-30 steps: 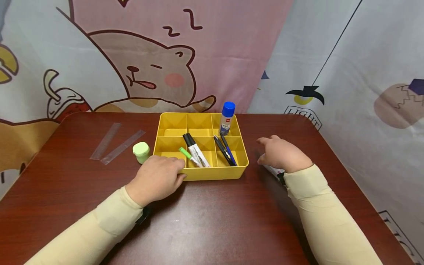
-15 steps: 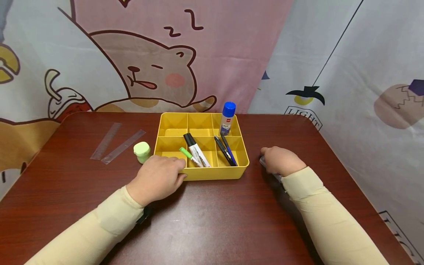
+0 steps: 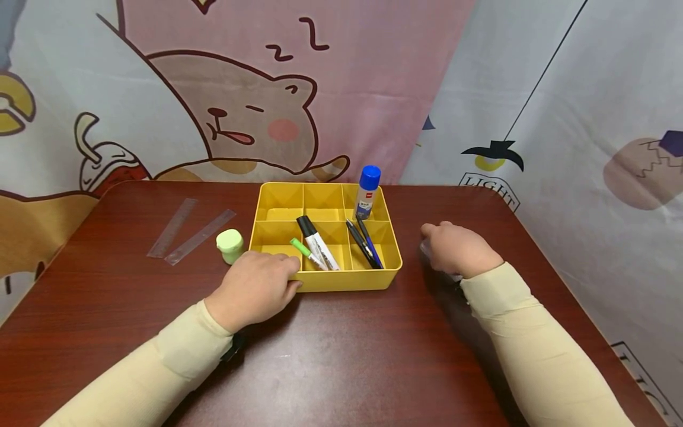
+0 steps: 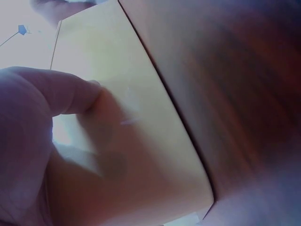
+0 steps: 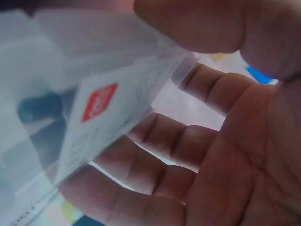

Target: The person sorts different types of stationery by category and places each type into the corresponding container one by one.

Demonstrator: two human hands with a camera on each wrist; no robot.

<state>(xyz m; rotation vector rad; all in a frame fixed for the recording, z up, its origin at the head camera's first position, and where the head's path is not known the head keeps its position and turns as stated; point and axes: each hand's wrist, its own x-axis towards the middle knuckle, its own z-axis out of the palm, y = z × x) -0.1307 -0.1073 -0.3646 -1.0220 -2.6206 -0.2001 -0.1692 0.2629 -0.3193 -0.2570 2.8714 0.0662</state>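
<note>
My left hand grips the front wall of a yellow divided tray near its left corner. In the left wrist view the thumb presses on the outer face of that wall. To the right of the tray, my right hand pinches a clear plastic package, mostly hidden from the head view. The right wrist view shows the package between thumb and fingers, with a white label and a red logo; its contents are unclear. A glue stick, markers and pens lie or stand in the tray.
Left of the tray stands a small light-green lidded container. Two clear rulers lie farther left on the dark red-brown table. A printed cloth hangs behind the table and along its right side.
My right hand has come down onto the plastic package and taken it between thumb and fingers, then shifted slightly up and right. The left hand stays on the tray.
</note>
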